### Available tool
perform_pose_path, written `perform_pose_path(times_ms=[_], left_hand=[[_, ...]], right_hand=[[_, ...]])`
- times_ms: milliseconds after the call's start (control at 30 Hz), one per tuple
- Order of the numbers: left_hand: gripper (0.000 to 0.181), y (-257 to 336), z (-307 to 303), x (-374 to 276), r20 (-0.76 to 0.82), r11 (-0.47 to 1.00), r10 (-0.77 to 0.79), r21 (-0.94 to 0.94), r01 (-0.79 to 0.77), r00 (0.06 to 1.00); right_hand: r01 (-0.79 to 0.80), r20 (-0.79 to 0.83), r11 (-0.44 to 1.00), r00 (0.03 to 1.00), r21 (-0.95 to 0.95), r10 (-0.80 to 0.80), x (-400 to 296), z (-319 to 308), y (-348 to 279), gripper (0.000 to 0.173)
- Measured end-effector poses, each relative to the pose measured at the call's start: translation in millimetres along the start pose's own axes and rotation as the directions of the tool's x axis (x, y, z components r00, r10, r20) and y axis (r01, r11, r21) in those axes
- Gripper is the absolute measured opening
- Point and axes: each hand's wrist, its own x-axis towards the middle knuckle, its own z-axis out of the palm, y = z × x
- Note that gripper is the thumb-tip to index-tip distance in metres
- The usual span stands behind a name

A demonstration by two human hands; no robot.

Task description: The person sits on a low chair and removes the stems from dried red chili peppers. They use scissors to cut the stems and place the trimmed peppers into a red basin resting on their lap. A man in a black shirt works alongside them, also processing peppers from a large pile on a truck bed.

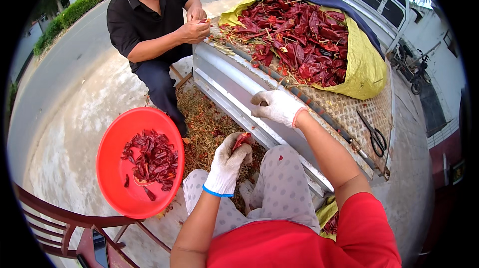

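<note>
My left hand [231, 159], in a white knit glove with a blue cuff, holds a dried red chili pepper [242, 139] above my knees. My right hand [276, 106], gloved in white with a pink cuff, is raised near the truck bed's edge with its fingers curled; no pepper shows in it. A heap of dried red peppers [299, 40] spills from a yellow woven sack [365, 66] onto the metal bed [329, 99]. Left of my knees, a red plastic basin [112, 148] on the ground holds a smaller pile of peppers [151, 156].
A co-worker [153, 25] in black sits at the bed's far left corner, fingers on a pepper. Black-handled scissors [374, 135] lie on the bed beside a rusty metal bar [318, 107]. Stems litter the ground [202, 129]. A wooden chair [75, 219] stands lower left.
</note>
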Motion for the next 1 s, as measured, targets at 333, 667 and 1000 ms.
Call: perform_pose_path(times_ms=[333, 667, 1000], left_hand=[[0.033, -15, -5, -2, 0.133, 0.991, 0.062, 0.108, -0.077, 0.989], [0.029, -53, -5, -20, -0.143, 0.998, -0.054, 0.020, 0.058, 0.988], [0.046, -59, 11, -17, 0.058, 0.999, -0.019, -0.029, 0.020, 0.998]], right_hand=[[-0.351, -0.540, 0.818, 0.840, -0.455, 0.060, 111, -23, 61, 0.026], [0.223, -0.237, 0.973, 0.943, -0.065, -0.232, -40, -34, 13, 0.016], [0.633, -0.015, 0.761, 0.768, -0.139, -0.641, -87, 40, -18, 0.016]])
